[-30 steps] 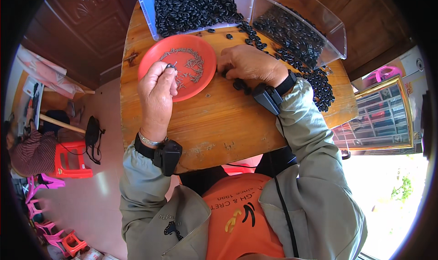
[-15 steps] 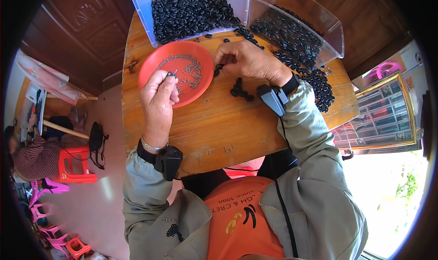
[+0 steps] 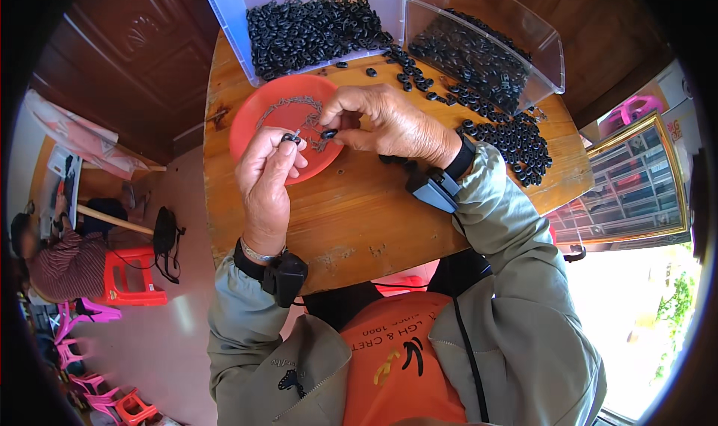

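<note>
Over the orange-red bowl [image 3: 247, 112], my left hand [image 3: 269, 175] pinches a small black oval plastic piece [image 3: 289, 138] with a thin silver screw [image 3: 298, 133] standing out of it. Close by on the right, my right hand [image 3: 385, 123] holds a second black oval piece [image 3: 328, 133] between thumb and forefinger. The two pieces are near each other but seem apart. Many small silver screws [image 3: 299, 100] lie in the bowl, partly hidden by my hands. Under my right wrist a few dark pieces [image 3: 396, 159] are mostly covered.
A clear bin [image 3: 224, 29] heaped with black pieces lies at the back of the wooden table [image 3: 359, 224]. Beside it a second clear box [image 3: 550, 59] holds more. Loose black pieces [image 3: 516, 145] spread along the right. At far left a person [image 3: 71, 265] sits on a red stool [image 3: 134, 276].
My right hand has moved left from the table to the bowl, carrying a black oval piece toward my left hand. My left hand keeps its pinch and has shifted slightly right and down.
</note>
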A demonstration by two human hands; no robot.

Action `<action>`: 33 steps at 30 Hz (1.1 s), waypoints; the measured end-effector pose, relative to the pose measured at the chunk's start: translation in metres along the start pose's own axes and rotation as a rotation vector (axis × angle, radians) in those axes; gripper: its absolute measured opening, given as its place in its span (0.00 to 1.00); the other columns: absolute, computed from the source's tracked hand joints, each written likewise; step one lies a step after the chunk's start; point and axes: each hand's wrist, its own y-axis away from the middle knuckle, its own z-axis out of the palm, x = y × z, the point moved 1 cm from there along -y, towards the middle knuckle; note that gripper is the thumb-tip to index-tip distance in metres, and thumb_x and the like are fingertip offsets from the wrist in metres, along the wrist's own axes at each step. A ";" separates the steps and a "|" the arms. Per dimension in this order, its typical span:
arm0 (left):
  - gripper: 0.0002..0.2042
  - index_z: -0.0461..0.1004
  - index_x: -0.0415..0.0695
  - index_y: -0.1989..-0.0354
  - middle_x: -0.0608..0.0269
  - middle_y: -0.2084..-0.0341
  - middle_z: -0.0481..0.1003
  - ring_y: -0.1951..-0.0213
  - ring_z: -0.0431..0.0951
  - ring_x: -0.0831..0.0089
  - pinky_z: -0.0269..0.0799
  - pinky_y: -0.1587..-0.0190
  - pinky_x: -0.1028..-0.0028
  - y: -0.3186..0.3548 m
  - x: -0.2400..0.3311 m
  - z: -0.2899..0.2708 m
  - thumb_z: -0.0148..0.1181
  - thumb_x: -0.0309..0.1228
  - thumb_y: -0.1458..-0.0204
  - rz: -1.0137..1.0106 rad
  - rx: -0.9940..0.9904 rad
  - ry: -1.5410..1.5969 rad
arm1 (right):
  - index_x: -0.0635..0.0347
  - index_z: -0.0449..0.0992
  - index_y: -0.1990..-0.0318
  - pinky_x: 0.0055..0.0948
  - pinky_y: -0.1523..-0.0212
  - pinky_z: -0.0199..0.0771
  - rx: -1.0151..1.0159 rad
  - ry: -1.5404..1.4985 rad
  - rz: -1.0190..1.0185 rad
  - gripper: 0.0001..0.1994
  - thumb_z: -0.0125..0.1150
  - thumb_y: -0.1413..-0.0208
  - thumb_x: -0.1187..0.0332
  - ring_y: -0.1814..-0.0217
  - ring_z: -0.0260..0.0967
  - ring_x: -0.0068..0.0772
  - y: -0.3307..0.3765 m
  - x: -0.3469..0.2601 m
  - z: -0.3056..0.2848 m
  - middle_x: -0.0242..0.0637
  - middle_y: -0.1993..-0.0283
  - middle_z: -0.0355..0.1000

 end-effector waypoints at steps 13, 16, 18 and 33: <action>0.09 0.72 0.36 0.64 0.63 0.71 0.73 0.70 0.74 0.78 0.69 0.66 0.78 -0.003 -0.007 0.007 0.50 0.30 0.42 -0.068 -0.111 0.056 | 0.63 0.73 0.60 0.23 0.66 0.73 -0.110 -0.113 0.073 0.11 0.64 0.52 0.80 0.67 0.70 0.20 0.000 -0.002 0.010 0.30 0.69 0.73; 0.09 0.72 0.36 0.65 0.62 0.71 0.74 0.70 0.74 0.77 0.70 0.65 0.77 -0.003 -0.008 0.007 0.49 0.30 0.41 -0.074 -0.103 0.058 | 0.63 0.73 0.60 0.22 0.65 0.72 -0.106 -0.147 0.102 0.11 0.63 0.51 0.79 0.67 0.69 0.18 -0.001 0.000 0.012 0.29 0.68 0.72; 0.09 0.71 0.36 0.65 0.62 0.71 0.74 0.69 0.74 0.76 0.70 0.65 0.77 -0.003 -0.009 0.004 0.48 0.30 0.41 -0.113 -0.069 0.109 | 0.62 0.73 0.60 0.22 0.65 0.72 -0.093 -0.162 0.111 0.10 0.63 0.50 0.79 0.66 0.69 0.18 -0.002 0.001 0.015 0.29 0.67 0.73; 0.08 0.70 0.36 0.64 0.60 0.70 0.74 0.67 0.76 0.69 0.72 0.62 0.72 -0.003 -0.014 0.003 0.46 0.28 0.42 -0.106 0.000 0.442 | 0.65 0.75 0.55 0.21 0.55 0.74 0.219 -0.805 0.138 0.09 0.59 0.43 0.77 0.59 0.72 0.19 -0.001 0.010 0.047 0.31 0.61 0.75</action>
